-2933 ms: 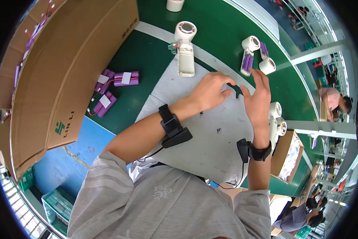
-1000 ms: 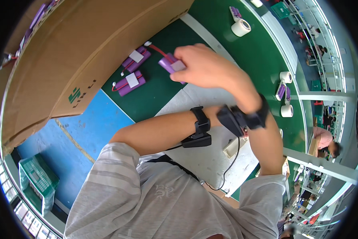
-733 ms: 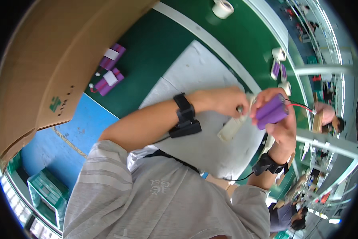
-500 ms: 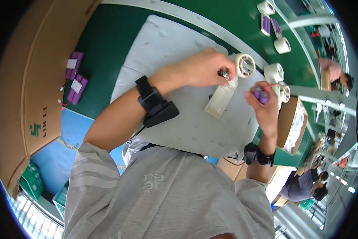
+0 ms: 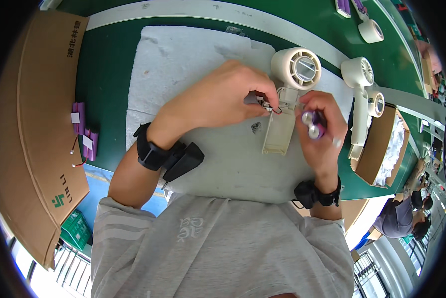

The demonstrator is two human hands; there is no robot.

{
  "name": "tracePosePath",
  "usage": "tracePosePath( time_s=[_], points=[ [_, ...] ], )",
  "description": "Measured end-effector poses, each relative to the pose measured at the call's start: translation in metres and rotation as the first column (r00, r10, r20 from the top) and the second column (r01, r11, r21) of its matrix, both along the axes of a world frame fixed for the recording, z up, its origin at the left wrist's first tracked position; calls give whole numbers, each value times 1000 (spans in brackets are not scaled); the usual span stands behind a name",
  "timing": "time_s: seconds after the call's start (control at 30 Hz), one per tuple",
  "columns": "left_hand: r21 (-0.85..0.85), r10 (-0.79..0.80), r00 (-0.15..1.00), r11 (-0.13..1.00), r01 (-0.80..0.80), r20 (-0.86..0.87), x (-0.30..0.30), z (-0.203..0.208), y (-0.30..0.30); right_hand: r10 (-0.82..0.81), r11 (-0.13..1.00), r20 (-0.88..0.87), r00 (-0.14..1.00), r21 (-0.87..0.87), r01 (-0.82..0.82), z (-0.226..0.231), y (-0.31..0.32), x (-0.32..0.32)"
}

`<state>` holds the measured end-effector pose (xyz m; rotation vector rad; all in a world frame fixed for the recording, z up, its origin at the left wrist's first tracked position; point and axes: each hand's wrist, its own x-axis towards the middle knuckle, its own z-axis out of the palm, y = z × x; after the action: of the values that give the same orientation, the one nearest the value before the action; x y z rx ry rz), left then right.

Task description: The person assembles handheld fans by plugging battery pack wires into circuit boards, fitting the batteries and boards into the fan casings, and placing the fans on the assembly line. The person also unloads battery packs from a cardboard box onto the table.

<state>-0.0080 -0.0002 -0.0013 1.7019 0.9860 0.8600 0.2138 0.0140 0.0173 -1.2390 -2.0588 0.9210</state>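
Observation:
An opened white handheld fan lies in front of me, its round head (image 5: 282,64) at the far end and its hollow handle shell (image 5: 277,136) toward me. Over the upper part of the handle, my left hand (image 5: 228,94) is closed in a pinch on a small circuit board (image 5: 265,103) with thin wires. My right hand (image 5: 327,126), just right of the handle, grips a purple battery pack (image 5: 319,130) whose silver cell ends point up. Its thumb and forefinger reach the handle's right edge; whether they pinch a wire there is hidden.
A grey-white mat (image 5: 183,54) lies under the work on a green table. Two purple battery packs (image 5: 90,143) sit left, beside a large cardboard box (image 5: 39,114). More white fans (image 5: 358,73) and an open carton (image 5: 374,154) with white wrapping stand right. Other people (image 5: 399,218) are farther right.
My right hand with the battery pack has come in closer to the fan handle. My left hand keeps its pinch near the handle's top. The whole view has shifted.

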Motion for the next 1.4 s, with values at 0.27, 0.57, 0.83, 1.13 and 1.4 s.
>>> tracePosePath(
  time_s=[0.27,0.57,0.83,1.13,1.4],
  points=[
    [-10,54,998,998,-54,-12,0,3,2,235,923,-25,972,320,-215,-14,1,-15],
    [-59,38,999,997,-40,-39,-1,4,1,213,961,-69,975,193,-197,-10,-4,-12],
    [-101,-36,999,994,33,-26,-5,7,1,226,967,-57,972,131,-217,-6,-5,-12],
    [66,23,1000,998,-24,14,-4,-1,-1,268,932,82,960,231,-280,-3,-6,-15],
    [16,-14,998,1000,15,-56,-7,7,-2,268,921,95,959,267,-284,-6,-7,-14]
  ],
)
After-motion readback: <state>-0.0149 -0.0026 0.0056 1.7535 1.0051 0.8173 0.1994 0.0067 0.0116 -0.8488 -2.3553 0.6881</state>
